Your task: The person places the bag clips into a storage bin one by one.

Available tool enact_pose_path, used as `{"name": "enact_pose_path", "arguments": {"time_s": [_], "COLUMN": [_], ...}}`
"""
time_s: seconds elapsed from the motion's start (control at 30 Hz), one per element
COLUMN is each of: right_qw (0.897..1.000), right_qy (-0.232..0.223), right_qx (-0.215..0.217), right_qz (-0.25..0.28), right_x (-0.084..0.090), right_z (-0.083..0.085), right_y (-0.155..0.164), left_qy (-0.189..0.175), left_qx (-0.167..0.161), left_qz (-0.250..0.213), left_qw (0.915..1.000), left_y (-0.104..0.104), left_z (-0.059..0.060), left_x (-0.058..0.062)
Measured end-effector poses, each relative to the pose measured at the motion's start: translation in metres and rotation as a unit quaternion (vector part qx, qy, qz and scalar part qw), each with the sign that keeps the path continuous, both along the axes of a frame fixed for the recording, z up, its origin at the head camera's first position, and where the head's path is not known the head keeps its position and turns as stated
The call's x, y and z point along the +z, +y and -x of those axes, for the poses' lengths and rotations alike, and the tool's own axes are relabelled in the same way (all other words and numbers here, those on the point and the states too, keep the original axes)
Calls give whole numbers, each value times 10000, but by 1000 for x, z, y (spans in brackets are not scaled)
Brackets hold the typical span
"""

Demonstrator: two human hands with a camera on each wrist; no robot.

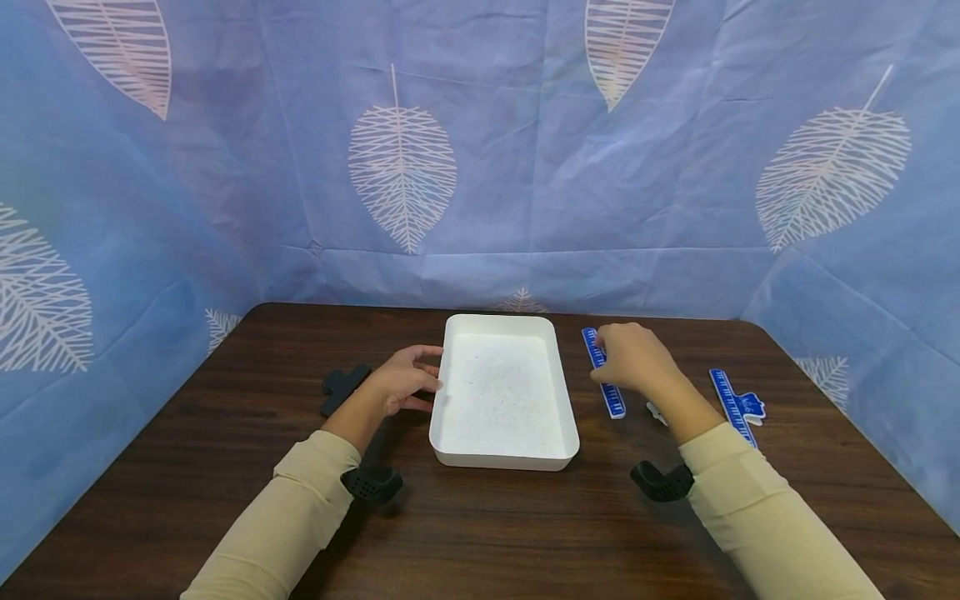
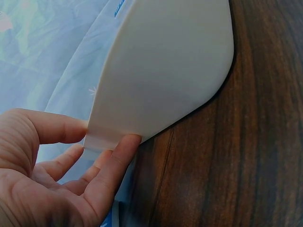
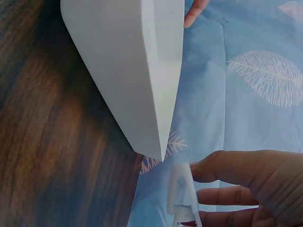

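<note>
A white tray [image 1: 450, 400] sits mid-table. My left hand [image 1: 408, 379] lies at its left side, thumb and fingertips [image 2: 120, 151] touching the outer wall [image 2: 161, 71] near the rim, fingers fairly straight. To the right of the tray a blue ruler [image 1: 613, 398] lies on the wood. My right hand [image 1: 633, 358] covers the ruler's far half with curled fingers. In the right wrist view a pale narrow piece [image 3: 180, 193] stands at the tips of my thumb and fingers [image 3: 236, 166], beside the tray's corner [image 3: 142, 71].
A second blue ruler with a clip end [image 1: 737, 402] lies further right. A black clip-like piece [image 1: 342, 387] lies left of my left wrist. A small white bit [image 1: 656, 411] sits by my right wrist. Blue leaf-print cloth [image 1: 480, 167] walls the dark wooden table [image 1: 510, 533].
</note>
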State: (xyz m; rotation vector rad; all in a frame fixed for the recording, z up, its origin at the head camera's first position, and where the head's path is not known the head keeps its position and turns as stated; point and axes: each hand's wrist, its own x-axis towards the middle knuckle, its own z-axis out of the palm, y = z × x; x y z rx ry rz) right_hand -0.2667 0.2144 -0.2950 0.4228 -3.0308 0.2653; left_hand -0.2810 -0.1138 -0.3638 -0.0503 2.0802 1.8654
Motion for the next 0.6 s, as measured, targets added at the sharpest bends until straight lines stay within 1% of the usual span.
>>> {"name": "enact_pose_path", "arguments": {"time_s": [0.6], "right_qw": [9998], "right_qy": [16], "right_qx": [129], "right_qz": [-158], "right_x": [5], "right_z": [5], "right_y": [-14], "left_qy": [14], "left_qx": [54], "left_qz": [12], "left_qw": [10000], "left_y": [-1], "left_z": [2], "left_x": [0]}}
